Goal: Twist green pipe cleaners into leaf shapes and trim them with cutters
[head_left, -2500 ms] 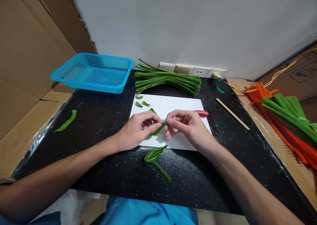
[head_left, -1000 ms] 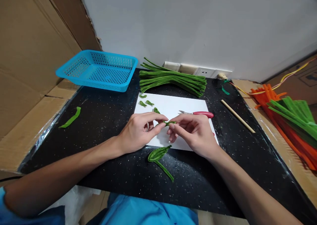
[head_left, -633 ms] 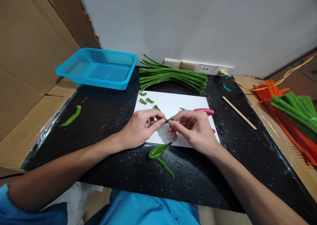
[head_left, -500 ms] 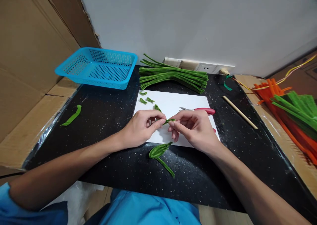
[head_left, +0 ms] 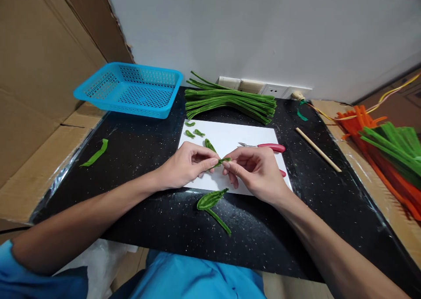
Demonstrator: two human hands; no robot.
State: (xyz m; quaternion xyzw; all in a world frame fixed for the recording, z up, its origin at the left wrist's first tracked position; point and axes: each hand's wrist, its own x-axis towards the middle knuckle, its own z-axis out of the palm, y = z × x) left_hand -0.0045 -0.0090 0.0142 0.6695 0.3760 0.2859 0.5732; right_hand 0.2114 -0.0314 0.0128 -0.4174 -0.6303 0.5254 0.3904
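Over the white sheet (head_left: 230, 132), my left hand (head_left: 192, 164) pinches one end of a green pipe cleaner (head_left: 222, 161) between thumb and forefinger. My right hand (head_left: 258, 167) is closed on its other end, the fingertips of both hands nearly meeting. Most of the piece is hidden by my fingers. Just beyond my left hand lies a looped green pipe cleaner leaf (head_left: 209, 145), with several smaller loops (head_left: 199, 133) near the sheet's far left corner. Below my hands, a larger leaf with a stem (head_left: 210, 200) rests on the black table (head_left: 158, 229).
Red-handled pliers or cutters (head_left: 271, 147) lie partly behind my right hand. A bundle of green pipe cleaners (head_left: 230, 101) is at the back, a blue basket (head_left: 128, 110) back left. A wooden stick (head_left: 318, 149) and orange pipe cleaners (head_left: 371, 139) are at right, a green strip (head_left: 95, 154) at left.
My left hand has shifted slightly left, and a little more of the green pipe cleaner shows around my fingertips. Both hands keep their pinch; the other things lie as before.
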